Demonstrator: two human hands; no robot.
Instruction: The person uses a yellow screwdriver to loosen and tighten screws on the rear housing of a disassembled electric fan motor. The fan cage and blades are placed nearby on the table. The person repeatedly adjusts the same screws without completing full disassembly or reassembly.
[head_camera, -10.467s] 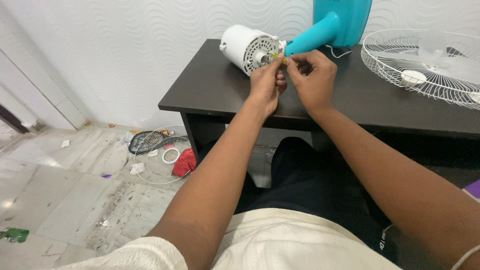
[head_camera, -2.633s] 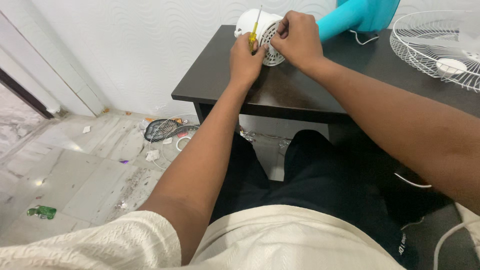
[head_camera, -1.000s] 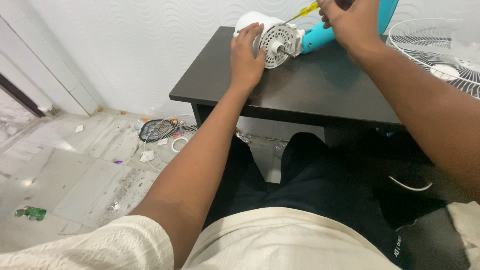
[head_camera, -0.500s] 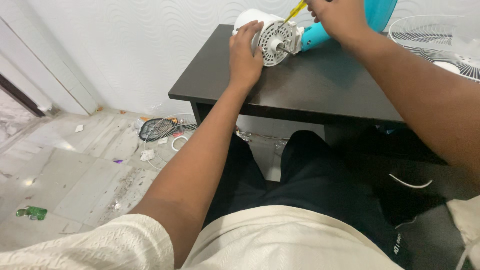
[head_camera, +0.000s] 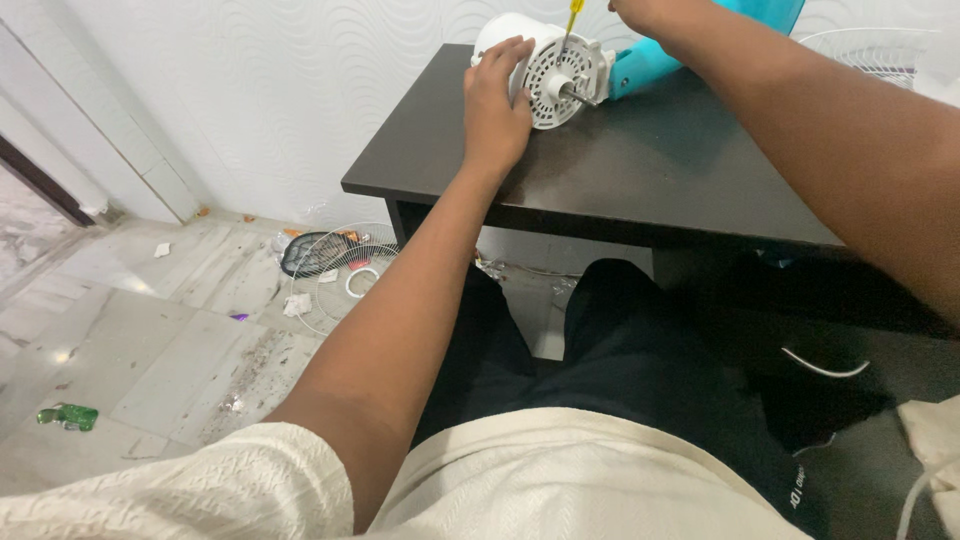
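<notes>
A person seated at a dark wooden surface (head_camera: 640, 170) steadies a white round plastic fan motor housing (head_camera: 545, 60) with the left hand (head_camera: 497, 110), whose fingers lie spread and flat against the housing's near side, pressing rather than gripping. The housing lies on its side at the far edge of the surface, its vented face and bare metal shaft (head_camera: 578, 95) turned toward the person's right. Just beyond the fingertips of the left hand, a thin yellow-handled screwdriver (head_camera: 571, 22) stands nearly upright, its tip at the top of the vented face. The right hand (head_camera: 640, 10) reaches in from the right at the top edge of the frame, mostly cut off, so how far it is closed cannot be told. A turquoise plastic fan stand (head_camera: 650, 62) joins the housing just past the right wrist. Farther right, a white wire fan guard (head_camera: 870, 55) rests on the surface. Below the left forearm, another wire guard (head_camera: 335, 275) lies on the littered tile floor (head_camera: 150, 340).
</notes>
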